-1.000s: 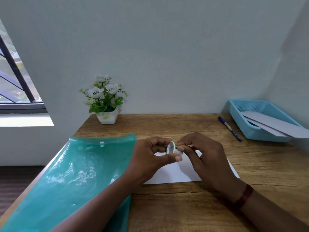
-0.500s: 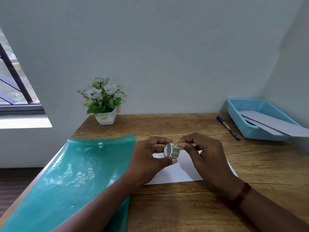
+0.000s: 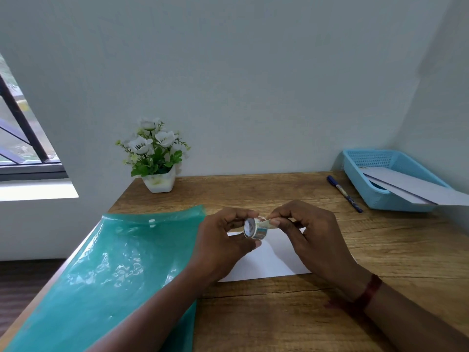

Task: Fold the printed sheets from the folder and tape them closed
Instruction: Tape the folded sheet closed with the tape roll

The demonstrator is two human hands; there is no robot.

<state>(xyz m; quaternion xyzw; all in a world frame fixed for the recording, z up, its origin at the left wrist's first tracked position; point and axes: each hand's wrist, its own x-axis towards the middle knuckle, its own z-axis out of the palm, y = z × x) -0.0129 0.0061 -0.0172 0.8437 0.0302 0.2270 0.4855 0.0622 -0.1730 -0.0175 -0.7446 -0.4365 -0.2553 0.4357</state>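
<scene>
Tape roll (image 3: 255, 228) sits just above the folded sheet (image 3: 274, 260), gripped by my left hand (image 3: 223, 240). My right hand (image 3: 309, 237) pinches the peeled free end (image 3: 266, 223), toward the sheet's right edge. I judge the strip draws rightward along the sheet's long axis, then down onto it.

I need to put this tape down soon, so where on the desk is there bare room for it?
Bare wood runs along the back between plant and pen, and near you between folder and right forearm. Crowded: folder covers the left, the sheet the middle, the tray the right corner.
</scene>
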